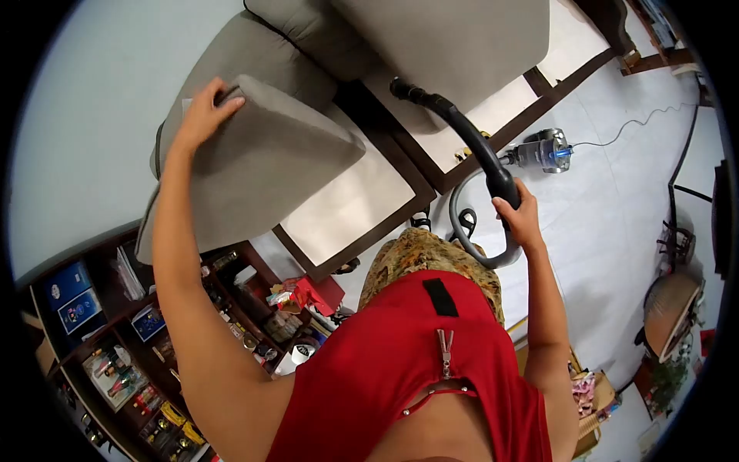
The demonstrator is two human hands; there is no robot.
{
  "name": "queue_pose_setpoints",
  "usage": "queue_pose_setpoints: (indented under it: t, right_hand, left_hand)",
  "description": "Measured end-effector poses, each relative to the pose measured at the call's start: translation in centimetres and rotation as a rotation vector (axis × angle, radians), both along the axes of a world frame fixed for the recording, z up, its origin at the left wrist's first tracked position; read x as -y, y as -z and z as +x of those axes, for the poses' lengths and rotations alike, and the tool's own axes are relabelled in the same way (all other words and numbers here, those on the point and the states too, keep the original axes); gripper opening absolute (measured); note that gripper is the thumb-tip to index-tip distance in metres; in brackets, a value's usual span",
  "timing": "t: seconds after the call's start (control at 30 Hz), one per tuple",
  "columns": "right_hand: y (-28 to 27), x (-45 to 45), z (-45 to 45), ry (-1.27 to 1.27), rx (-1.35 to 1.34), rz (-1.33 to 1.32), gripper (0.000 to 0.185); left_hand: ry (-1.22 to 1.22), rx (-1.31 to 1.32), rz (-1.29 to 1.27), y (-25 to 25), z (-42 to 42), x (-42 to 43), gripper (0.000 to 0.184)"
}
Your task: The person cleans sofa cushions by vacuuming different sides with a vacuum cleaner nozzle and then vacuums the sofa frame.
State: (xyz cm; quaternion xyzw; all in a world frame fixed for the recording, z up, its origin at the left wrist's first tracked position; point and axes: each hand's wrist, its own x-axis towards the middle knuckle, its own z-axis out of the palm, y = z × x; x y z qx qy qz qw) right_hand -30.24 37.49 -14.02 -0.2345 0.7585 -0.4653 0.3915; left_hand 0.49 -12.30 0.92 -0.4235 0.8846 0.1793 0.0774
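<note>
My left hand (209, 112) grips the upper corner of a grey sofa cushion (262, 162), which is tilted up off the sofa frame (419, 192). Below the raised cushion shows the pale base (346, 208) of the seat. In my right hand (521, 215) is the black handle of a vacuum cleaner hose (481, 150). Its dark wand end (408, 91) points at the sofa, close to a second grey cushion (462, 46). From the handle, a grey hose loops toward the vacuum cleaner body (545, 151) on the floor.
A dark shelf unit (115, 323) full of boxes and small items stands at the left. Beside it sits a red box (315, 292). A cord (639, 123) trails over the white floor (600, 208). A round woven object (670, 316) and a plant (670, 381) are at the right.
</note>
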Motion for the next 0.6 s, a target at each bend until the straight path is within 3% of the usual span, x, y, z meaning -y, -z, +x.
queue_pose_setpoints:
  t: [0.07,0.1,0.17,0.2,0.3,0.33,0.43,0.53,0.6]
  right_hand:
    - [-1.0,-1.3,-0.6,0.004,0.011,-0.026,0.047]
    - [-1.4,-1.8,-0.5,0.024,0.015,-0.054,0.047]
    - [-2.1,-2.5,-0.2,0.06,0.021,-0.106,0.048]
    - [-2.3,-3.0,-0.5,0.028,0.025,-0.11,0.049]
    - [-2.5,-3.8,-0.5,0.033,0.015,-0.147,0.049]
    - [-2.3,-4.2,-0.7,0.02,0.014,-0.148,0.049]
    - [-3.0,-5.2,-1.2,-0.002,0.044,-0.151,0.049]
    - [-3.2,-6.1,-1.5,0.003,0.063,-0.171,0.049]
    - [-2.9,-6.6,-1.8,0.008,0.047,-0.184,0.049]
  left_hand:
    - [0.131,-0.156,-0.079,0.7,2.1,-2.8,0.031]
    - [0.181,-0.112,-0.165,0.0,2.5,-4.8,0.026]
    - [0.226,-0.044,-0.327,-0.4,2.3,-9.5,0.03]
    - [0.181,-0.028,-0.376,0.1,2.0,-11.9,0.041]
    - [0.318,-0.097,-0.485,3.5,2.5,-14.6,0.052]
    - [0.23,-0.041,-0.384,3.4,1.6,-16.0,0.061]
    - [0.461,0.168,-0.803,3.0,-2.9,-20.5,0.066]
    - [0.584,0.653,-0.676,6.6,-4.5,-22.2,0.076]
    - [0.475,0.967,-0.504,6.7,-6.8,-22.2,0.086]
